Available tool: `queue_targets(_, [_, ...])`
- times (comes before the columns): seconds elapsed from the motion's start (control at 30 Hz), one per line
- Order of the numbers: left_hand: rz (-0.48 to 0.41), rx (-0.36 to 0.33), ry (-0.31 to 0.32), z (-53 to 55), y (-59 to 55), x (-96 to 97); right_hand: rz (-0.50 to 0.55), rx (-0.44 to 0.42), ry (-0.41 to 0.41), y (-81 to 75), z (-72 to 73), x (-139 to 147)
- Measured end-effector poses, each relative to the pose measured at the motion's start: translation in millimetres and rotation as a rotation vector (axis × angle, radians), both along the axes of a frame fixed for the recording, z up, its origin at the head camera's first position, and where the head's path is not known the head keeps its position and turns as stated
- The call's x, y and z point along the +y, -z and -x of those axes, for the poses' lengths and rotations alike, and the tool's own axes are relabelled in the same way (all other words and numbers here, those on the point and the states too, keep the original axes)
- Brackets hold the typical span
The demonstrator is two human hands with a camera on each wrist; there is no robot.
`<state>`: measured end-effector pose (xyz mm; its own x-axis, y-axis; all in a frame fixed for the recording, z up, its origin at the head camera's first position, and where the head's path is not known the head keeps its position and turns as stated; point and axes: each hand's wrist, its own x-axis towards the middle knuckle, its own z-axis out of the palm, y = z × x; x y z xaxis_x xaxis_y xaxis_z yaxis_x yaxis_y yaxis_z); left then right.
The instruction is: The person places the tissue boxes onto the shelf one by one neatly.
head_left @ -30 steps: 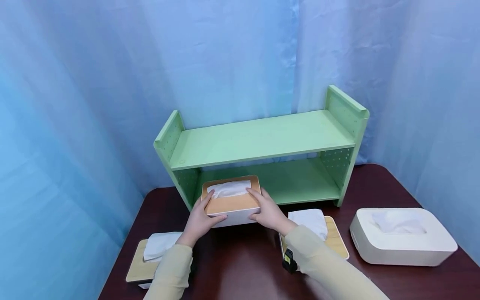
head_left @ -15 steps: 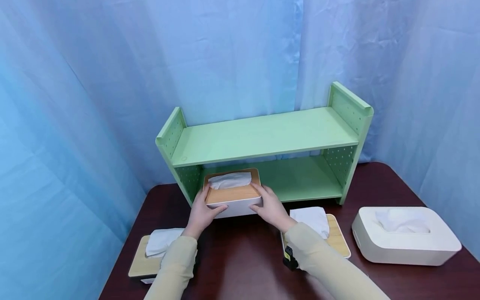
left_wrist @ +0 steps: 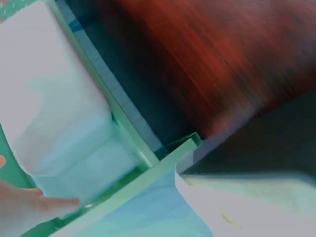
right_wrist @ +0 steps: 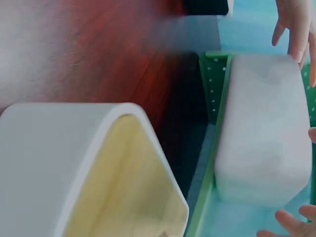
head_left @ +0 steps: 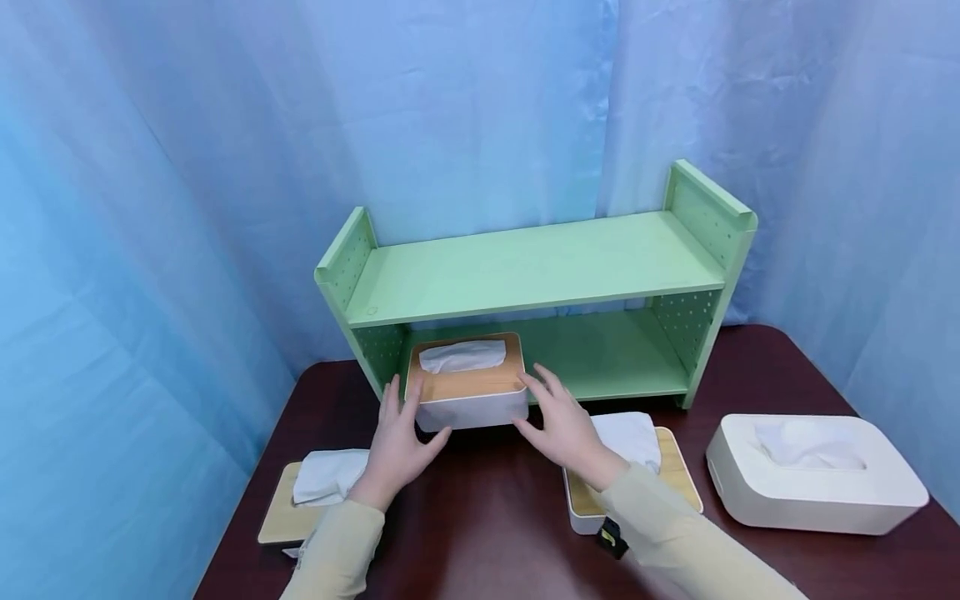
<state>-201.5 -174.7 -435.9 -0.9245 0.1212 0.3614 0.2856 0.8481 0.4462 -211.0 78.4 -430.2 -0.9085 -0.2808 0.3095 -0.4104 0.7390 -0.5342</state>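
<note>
The left grip (head_left: 397, 446) and right grip (head_left: 568, 429) were both wide: bare hands with fingers spread, one near each front corner of the wood-topped tissue box (head_left: 472, 410), clasping nothing. Whether any fingertip brushed its sides could not be told for sure. The step in hand, as judged here, was settling that box toward the left end of the green lower shelf (head_left: 607, 354). To do it well, the fingers were best kept low, with even pressure from both hands on the white front, so that the box sat square and did not twist toward the left side panel (head_left: 381, 350). Its front stood at about the shelf's edge and a slight overhang seemed possible, so a check of its footing made sense.

Of the wrist views, the right one showed, closest of all, the white flank and pale wood top of a second tissue box (right_wrist: 98, 173), which in the head view lay on the tabletop (head_left: 480, 517), partly hidden by the right sleeve (head_left: 690, 533). The head view alone took in the tissue (head_left: 462, 356) on the first box and, beyond, the upper shelf (head_left: 532, 262) across its width; behind hung the blue curtain (head_left: 487, 108).
</note>
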Motion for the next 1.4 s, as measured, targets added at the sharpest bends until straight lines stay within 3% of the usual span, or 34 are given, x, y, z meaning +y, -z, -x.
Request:
queue_targets(0.23, [0.229, 0.014, 0.045, -33.0, 6.4, 3.0, -0.229, 0.238, -0.070, 8.1, -21.3, 8])
queue_targets(0.43, [0.303, -0.003, 0.049, -42.8, 18.0, 7.8, -0.319, 0.231, -0.073, 18.7, -27.8, 8])
queue_targets(0.8, [0.285, 0.013, 0.024, -38.0, 23.8, 8.1, -0.283, 0.205, -0.073, 24.0, -26.3, 3])
queue_targets(1.4, [0.297, -0.046, 0.002, -5.0, 14.9, -4.1, -0.363, 0.094, -0.072, 11.9, 3.6, -10])
